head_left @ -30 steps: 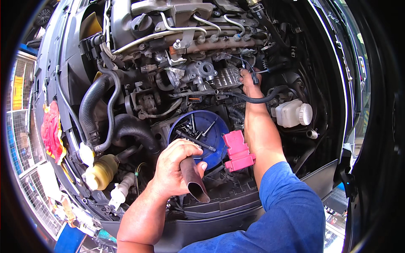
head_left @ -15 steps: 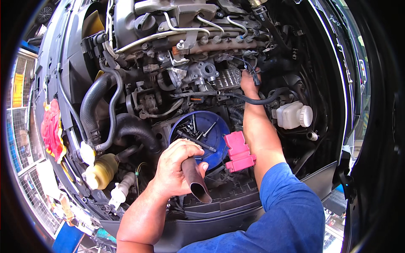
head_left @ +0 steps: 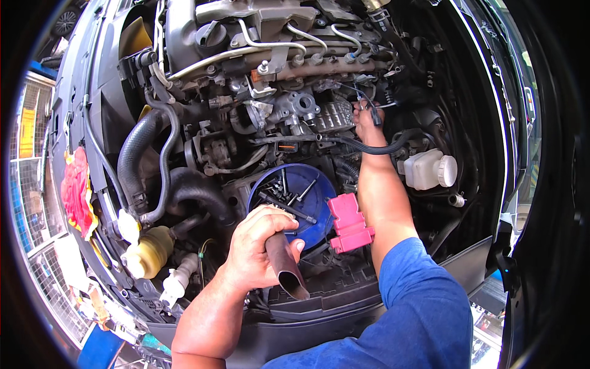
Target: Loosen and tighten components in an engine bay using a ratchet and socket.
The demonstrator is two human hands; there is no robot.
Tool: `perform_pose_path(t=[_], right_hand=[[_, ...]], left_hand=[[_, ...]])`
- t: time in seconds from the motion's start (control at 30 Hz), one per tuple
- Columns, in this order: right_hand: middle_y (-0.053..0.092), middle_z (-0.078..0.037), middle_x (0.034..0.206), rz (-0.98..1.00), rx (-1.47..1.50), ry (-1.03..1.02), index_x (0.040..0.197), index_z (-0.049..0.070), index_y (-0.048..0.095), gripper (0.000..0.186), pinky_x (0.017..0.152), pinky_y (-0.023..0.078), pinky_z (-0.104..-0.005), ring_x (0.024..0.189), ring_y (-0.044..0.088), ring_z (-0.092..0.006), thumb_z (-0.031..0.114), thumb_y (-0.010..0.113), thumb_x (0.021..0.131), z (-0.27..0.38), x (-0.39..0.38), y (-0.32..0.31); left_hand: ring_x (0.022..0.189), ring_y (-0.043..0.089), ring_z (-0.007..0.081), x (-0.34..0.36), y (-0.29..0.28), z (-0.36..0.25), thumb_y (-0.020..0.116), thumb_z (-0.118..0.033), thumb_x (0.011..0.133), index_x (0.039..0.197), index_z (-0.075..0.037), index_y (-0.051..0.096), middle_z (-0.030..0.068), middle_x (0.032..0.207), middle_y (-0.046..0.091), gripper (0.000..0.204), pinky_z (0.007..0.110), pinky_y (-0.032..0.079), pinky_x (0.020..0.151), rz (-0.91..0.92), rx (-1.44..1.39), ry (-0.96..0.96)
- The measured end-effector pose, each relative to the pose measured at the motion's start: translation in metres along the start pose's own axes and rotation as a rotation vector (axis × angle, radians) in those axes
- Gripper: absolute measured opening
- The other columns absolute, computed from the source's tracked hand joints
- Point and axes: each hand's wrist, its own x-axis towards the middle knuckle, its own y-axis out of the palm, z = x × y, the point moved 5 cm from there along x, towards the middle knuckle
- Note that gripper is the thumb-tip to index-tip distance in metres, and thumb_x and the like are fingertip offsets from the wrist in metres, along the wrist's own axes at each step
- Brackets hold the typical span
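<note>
In my left hand (head_left: 261, 246), fingers wrapped round it, is a short dark brown metal tube (head_left: 286, 270) with its hollow end toward me. Just beyond that hand, a blue bowl (head_left: 324, 212) holds several bolts and a dark rod-like tool (head_left: 287, 208). My right hand (head_left: 367, 120) reaches deep into the engine bay, beside a ribbed silver metal part (head_left: 335, 115). Its fingers are curled and partly covered by a hanging black wire connector (head_left: 376, 115). A thin pale rod (head_left: 387, 106) shows next to those fingers; whether they grip it is unclear.
A pink-red plastic box cover (head_left: 350, 222) lies beside the bowl, against my right forearm. A white reservoir (head_left: 424, 169) stands to the right. Thick black hoses (head_left: 138, 154) and a yellowish reservoir (head_left: 150, 251) are on the left, near a red cloth (head_left: 78, 190).
My right hand has shifted slightly, and a thin pale rod now shows beside its fingers. My left hand keeps the tube in nearly the same place.
</note>
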Motion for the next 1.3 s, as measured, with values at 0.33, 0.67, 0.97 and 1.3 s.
perform_pose_path(t=[0.33, 0.67, 0.97, 1.3], right_hand=[[0.056, -0.006, 0.071, 0.086, -0.034, -0.036, 0.106, 0.009, 0.045, 0.035, 0.038, 0.034, -0.0243, 0.049, 0.050, -0.0119, -0.007, 0.061, 0.079, 0.011, -0.003, -0.002], [0.062, -0.012, 0.080, -0.003, 0.035, -0.037, 0.107, 0.001, 0.047, 0.021, 0.041, 0.040, -0.0235, 0.056, 0.056, -0.0153, 0.002, 0.056, 0.088, 0.010, -0.008, -0.003], [0.062, -0.011, 0.080, 0.023, -0.011, -0.124, 0.112, 0.006, 0.040, 0.041, 0.040, 0.040, -0.0246, 0.057, 0.058, -0.0149, -0.004, 0.065, 0.081, 0.011, 0.005, -0.012], [0.062, -0.010, 0.080, -0.034, -0.258, -0.248, 0.112, 0.002, 0.042, 0.035, 0.044, 0.045, -0.0269, 0.061, 0.061, -0.0158, 0.003, 0.063, 0.084, 0.019, -0.013, 0.001]], left_hand=[[0.085, 0.065, 0.0265, 0.001, 0.004, 0.000, 0.075, -0.001, 0.064, 0.093, -0.004, 0.061, 0.0100, 0.089, 0.067, 0.032, 0.038, 0.051, 0.083, 0.015, -0.007, 0.003], [0.085, 0.065, 0.0257, 0.002, 0.001, -0.002, 0.074, -0.001, 0.063, 0.092, -0.004, 0.061, 0.0097, 0.088, 0.066, 0.032, 0.036, 0.052, 0.081, 0.006, 0.003, 0.006], [0.085, 0.065, 0.0258, 0.002, 0.005, -0.001, 0.074, 0.000, 0.064, 0.092, -0.004, 0.062, 0.0097, 0.088, 0.066, 0.032, 0.036, 0.052, 0.081, 0.009, -0.019, -0.005], [0.080, 0.064, 0.0296, -0.001, 0.003, 0.001, 0.076, -0.006, 0.064, 0.093, -0.003, 0.062, 0.0131, 0.089, 0.065, 0.032, 0.036, 0.052, 0.072, -0.013, -0.013, 0.033]])
